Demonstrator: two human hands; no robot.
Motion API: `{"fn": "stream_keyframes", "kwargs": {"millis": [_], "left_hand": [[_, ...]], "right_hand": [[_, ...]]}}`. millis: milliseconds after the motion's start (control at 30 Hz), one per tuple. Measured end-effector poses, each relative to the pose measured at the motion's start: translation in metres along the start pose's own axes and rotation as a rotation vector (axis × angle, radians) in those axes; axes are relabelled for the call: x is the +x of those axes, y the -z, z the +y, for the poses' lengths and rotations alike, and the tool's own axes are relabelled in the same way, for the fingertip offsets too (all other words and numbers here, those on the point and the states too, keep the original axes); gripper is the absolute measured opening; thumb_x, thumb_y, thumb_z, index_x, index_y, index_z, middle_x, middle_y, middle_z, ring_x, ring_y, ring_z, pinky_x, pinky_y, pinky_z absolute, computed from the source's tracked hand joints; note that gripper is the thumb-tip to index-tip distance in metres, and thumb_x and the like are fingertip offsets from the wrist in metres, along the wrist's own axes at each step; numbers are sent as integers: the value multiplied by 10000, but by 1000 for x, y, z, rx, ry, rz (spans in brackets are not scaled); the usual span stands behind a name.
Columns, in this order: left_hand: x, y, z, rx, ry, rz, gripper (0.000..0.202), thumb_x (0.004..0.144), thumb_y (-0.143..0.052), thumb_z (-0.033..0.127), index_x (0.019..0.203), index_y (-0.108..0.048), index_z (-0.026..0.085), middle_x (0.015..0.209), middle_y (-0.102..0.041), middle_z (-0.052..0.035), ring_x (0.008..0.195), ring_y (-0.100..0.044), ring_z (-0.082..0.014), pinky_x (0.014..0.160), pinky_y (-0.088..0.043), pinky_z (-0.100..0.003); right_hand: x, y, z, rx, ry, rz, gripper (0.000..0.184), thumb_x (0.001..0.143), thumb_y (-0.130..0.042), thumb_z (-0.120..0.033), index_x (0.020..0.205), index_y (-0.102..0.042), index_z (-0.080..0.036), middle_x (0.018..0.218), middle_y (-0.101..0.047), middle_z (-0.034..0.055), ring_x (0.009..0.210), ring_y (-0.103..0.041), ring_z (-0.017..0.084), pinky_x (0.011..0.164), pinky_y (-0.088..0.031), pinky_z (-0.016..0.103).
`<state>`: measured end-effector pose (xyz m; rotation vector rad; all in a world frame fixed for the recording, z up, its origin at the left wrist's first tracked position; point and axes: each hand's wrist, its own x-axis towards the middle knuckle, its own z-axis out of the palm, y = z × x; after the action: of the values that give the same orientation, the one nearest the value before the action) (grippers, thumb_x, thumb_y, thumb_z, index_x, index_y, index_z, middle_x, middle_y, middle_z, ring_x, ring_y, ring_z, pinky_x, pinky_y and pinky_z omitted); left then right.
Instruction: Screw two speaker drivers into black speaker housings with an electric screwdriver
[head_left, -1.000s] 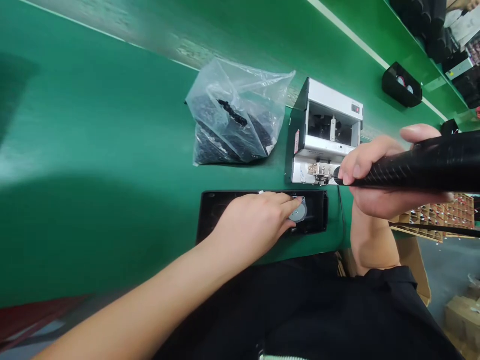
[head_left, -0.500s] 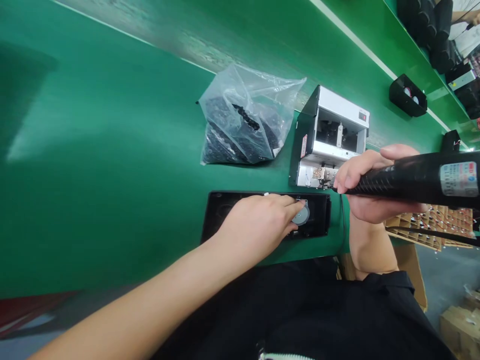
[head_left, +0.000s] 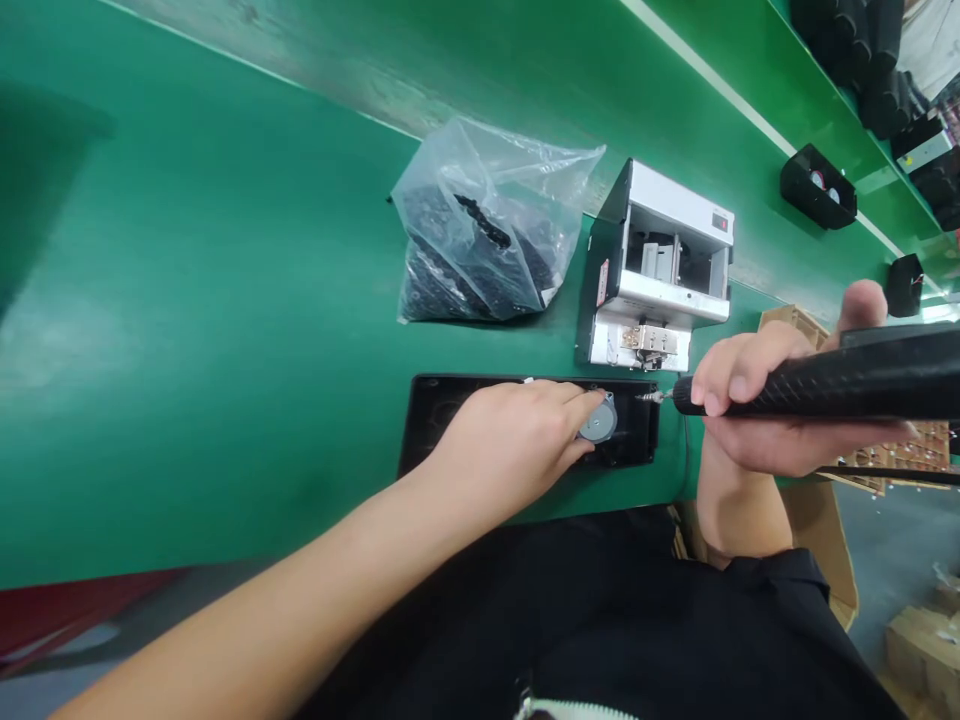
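Observation:
A black plastic housing (head_left: 636,440), long and shallow, lies on the green bench before me. In its right part sits a round grey disc-shaped component (head_left: 600,424) with small mounting ears. My left hand (head_left: 517,430) reaches over the housing, thumb and fingers closed at the left side of the disc; the fingertips are partly hidden. My right hand (head_left: 772,385) is wrapped round a black electric screwdriver (head_left: 832,385), held nearly level. Its bit (head_left: 654,397) points left over the housing's right end, apart from the disc; a small screw seems to be on the tip.
Behind the housing stands a silver and black screw feeder (head_left: 660,260). A clear plastic bag (head_left: 487,230) of small dark parts lies left of it. Black speaker boxes (head_left: 817,188) stand along the far right. Cardboard dividers (head_left: 922,445) with wired parts are at right.
The screwdriver has come away from the screw feeder's front, so its bit now shows over the housing's right end. My left hand has stayed at the disc.

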<state>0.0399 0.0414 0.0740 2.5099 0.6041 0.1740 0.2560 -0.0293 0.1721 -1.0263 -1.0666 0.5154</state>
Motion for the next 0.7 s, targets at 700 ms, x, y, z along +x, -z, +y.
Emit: {"fn": "stream_keyframes", "kwargs": {"millis": [700], "left_hand": [[-2,1,-3,-12,-11,-30,496,1067,-810,279,1555,-894,259,1356,-964,-104,1157,-934,-384,857,-692,-438]], "right_hand": [[-45,19,87,-36,81,0,911,892,-674,-1100,1469,-739,-398,630,-624,-112,350,-487,167,369,-522,345]]}}
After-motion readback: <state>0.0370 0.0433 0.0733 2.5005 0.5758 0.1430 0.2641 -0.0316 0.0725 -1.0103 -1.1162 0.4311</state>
